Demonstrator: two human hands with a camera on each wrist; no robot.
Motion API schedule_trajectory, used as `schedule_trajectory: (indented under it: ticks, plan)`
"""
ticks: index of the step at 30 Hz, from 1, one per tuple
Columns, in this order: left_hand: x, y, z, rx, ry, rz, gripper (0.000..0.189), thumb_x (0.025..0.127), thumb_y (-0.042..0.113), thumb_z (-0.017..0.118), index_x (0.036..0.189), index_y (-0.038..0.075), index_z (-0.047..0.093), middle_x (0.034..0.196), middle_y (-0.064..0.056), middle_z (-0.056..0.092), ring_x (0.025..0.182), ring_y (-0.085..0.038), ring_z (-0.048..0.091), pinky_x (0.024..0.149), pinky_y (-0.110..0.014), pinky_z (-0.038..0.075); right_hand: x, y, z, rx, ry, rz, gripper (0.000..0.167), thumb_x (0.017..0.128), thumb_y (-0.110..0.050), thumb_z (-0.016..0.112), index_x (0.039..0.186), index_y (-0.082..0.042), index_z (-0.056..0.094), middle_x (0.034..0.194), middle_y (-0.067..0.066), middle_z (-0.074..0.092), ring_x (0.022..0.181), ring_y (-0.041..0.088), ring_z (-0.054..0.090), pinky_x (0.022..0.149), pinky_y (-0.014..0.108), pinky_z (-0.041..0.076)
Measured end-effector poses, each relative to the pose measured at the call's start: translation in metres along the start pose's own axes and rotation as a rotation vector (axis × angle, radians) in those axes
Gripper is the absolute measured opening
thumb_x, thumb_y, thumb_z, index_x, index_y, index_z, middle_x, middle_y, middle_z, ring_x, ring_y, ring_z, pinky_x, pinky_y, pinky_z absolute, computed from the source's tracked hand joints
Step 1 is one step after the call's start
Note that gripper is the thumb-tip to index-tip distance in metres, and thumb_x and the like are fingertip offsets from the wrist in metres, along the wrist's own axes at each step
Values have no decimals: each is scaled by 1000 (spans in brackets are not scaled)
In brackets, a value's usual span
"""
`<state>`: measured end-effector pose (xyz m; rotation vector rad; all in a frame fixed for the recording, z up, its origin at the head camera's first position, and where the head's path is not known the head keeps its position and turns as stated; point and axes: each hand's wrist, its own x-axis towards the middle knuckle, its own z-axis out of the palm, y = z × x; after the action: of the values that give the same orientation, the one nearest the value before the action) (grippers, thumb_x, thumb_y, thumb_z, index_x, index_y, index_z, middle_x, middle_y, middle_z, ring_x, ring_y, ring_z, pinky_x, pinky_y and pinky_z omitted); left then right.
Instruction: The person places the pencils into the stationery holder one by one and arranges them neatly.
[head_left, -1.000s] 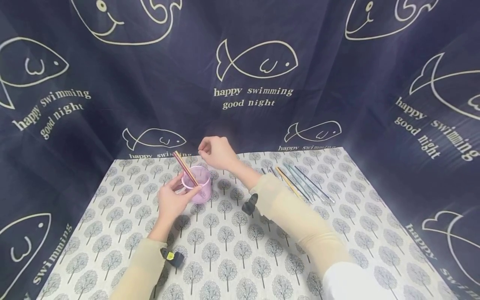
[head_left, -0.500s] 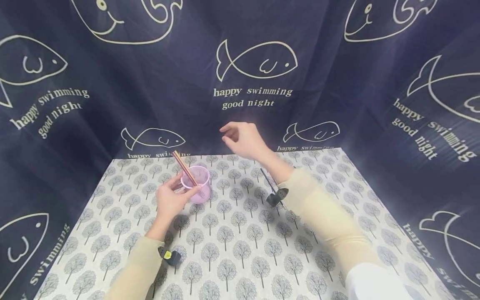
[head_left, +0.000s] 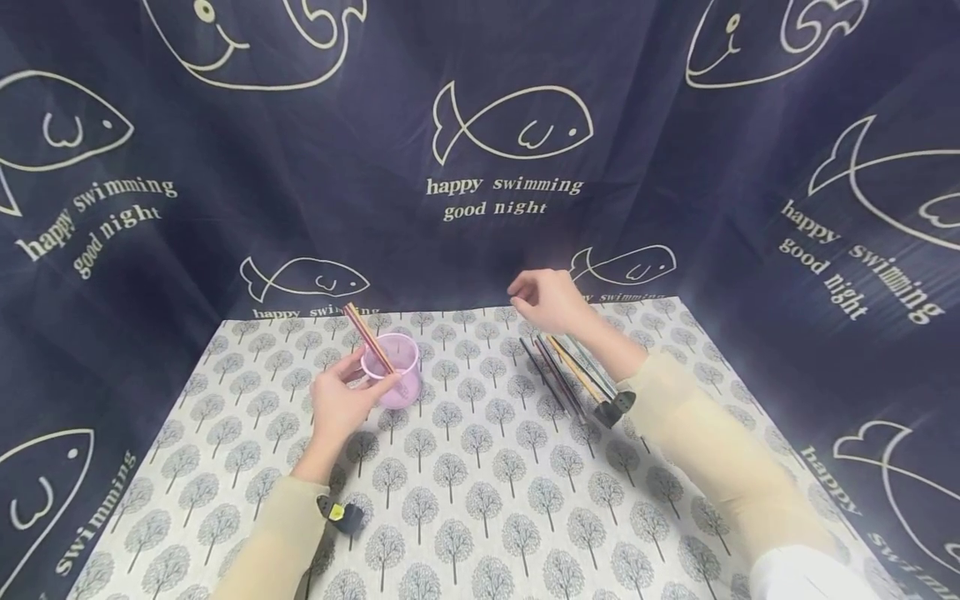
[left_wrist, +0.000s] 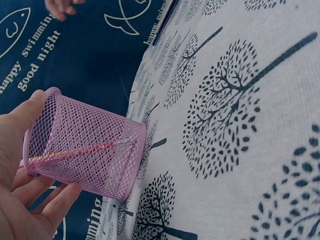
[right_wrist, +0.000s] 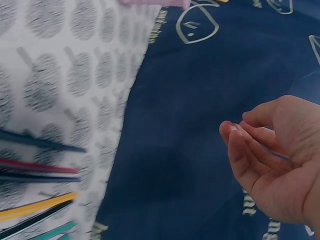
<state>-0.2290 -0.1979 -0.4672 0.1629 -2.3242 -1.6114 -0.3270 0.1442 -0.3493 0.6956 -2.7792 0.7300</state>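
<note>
My left hand (head_left: 341, 402) holds a pink mesh pen cup (head_left: 405, 390) by its rim, thumb on one side and fingers on the other. In the left wrist view, the thumb lies on the rim of the cup and the cup's base meets the patterned cloth. A few pencils (head_left: 369, 339) lean inside the cup, their tops above the rim. My right hand (head_left: 553, 302) is in the air near the far table edge, its fingers loosely curled with nothing between them. Below and beside it, several pencils (head_left: 581, 367), among them yellow, dark and teal ones, lie on the cloth.
A white cloth (head_left: 450, 517) with a tree print covers the table. Dark blue curtains (head_left: 510, 242) with fish drawings hang behind and at both sides. The right forearm (head_left: 697, 425) hides part of the pencil group.
My right hand has moved right, away from the cup, rising and then lowering near the loose pencils. The left hand and cup have stayed in place.
</note>
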Motion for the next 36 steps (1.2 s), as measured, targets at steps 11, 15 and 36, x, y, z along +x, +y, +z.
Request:
schedule_trajectory:
  ticks: [11,15,36]
  plan:
    - [1,0,2,10,0,-19,82,76,31,99,144,4,64,137,-23,71,115,-39,76,79,-15,63,-29,47,36,-21,-29,60,20,95,-12,67,110,-1,75,98,14,81,82,29,79,79,46,65]
    - [1,1,1,3,-6,-26,82,76,30,99,145,4,63,138,-23,71,116,-39,75,79,-15,63,-38,57,51,-57,-53,50,19,95,-10,67,108,1,76,96,16,81,82,29,77,85,47,64]
    - [1,4,0,92,25,-39,83,70,41,101,138,7,70,129,-21,76,99,-36,81,66,-15,60,-56,61,86,-151,-194,191,28,92,-11,76,113,8,73,91,18,78,75,24,73,78,39,67]
